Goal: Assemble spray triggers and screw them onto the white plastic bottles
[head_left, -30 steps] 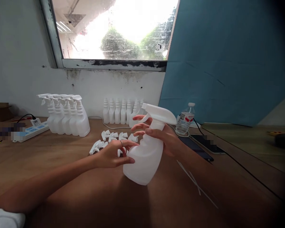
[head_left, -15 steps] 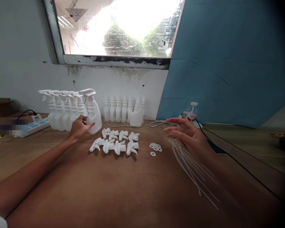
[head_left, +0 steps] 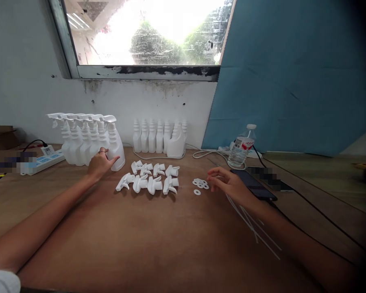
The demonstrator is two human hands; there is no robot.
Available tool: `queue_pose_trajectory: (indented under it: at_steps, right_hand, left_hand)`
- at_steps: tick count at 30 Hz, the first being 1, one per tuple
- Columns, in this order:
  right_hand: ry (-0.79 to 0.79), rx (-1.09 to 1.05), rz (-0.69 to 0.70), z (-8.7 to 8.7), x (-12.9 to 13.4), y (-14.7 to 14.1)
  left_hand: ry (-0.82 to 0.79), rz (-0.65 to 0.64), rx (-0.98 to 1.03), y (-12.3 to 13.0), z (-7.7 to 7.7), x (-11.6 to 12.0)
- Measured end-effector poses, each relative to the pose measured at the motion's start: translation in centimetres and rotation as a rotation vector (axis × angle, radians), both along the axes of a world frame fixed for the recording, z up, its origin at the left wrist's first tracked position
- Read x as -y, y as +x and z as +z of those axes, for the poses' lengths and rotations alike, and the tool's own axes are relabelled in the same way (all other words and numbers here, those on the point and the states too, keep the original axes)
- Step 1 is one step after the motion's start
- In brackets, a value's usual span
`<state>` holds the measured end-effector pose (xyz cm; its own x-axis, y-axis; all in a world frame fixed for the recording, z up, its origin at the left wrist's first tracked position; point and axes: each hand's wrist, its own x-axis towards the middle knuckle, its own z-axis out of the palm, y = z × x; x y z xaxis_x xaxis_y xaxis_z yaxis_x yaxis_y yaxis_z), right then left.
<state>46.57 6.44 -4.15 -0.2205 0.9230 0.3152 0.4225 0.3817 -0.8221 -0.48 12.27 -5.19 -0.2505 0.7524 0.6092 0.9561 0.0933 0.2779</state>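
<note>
My left hand [head_left: 101, 166] is on the lower part of a white spray bottle [head_left: 116, 147] at the right end of a row. Its thumb lies across the bottle's front, while the other fingers are partly hidden at the left side. The bottle stands upright, close to the other spray bottles [head_left: 75, 146]. My right hand [head_left: 227, 183] hovers with loosely bent fingers apart and nothing visible in them. Just left of it lie flat white ring washers [head_left: 200, 184], one apart from the cluster. Thin white tubes [head_left: 247, 221] lie partly hidden under my right hand and forearm.
Several white trigger heads [head_left: 154, 185] lie in two rows mid-table. Behind them stand headless white bottles [head_left: 152, 140] by the wall. A water bottle [head_left: 239, 152], a phone [head_left: 253, 185] and cables are at right; a power strip [head_left: 45, 162] is at left.
My left hand has shifted the end spray bottle left, closer against the row. My right hand has come down and left, toward the washers, its fingers more bent.
</note>
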Motion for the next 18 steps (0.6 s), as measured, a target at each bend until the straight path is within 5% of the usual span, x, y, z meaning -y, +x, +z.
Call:
queue_pose_trajectory:
  at_steps: [6,9,14,18]
  right_hand:
    - [0.137,0.467,-0.002,-1.0,0.2,0.1]
    - [0.216,0.564,0.024,-1.6,0.2,0.2]
    - [0.246,0.608,0.115,-2.3,0.2,0.1]
    - [0.234,0.631,0.179,-2.5,0.1,0.1]
  left_hand:
    - [0.104,0.017,0.123,1.3,0.5,1.3]
    - [0.153,-0.178,0.125,2.8,-0.1,2.2]
    - [-0.039,-0.621,0.16,4.6,-2.1,3.8]
    - [-0.125,-0.772,0.084,4.4,-2.7,5.0]
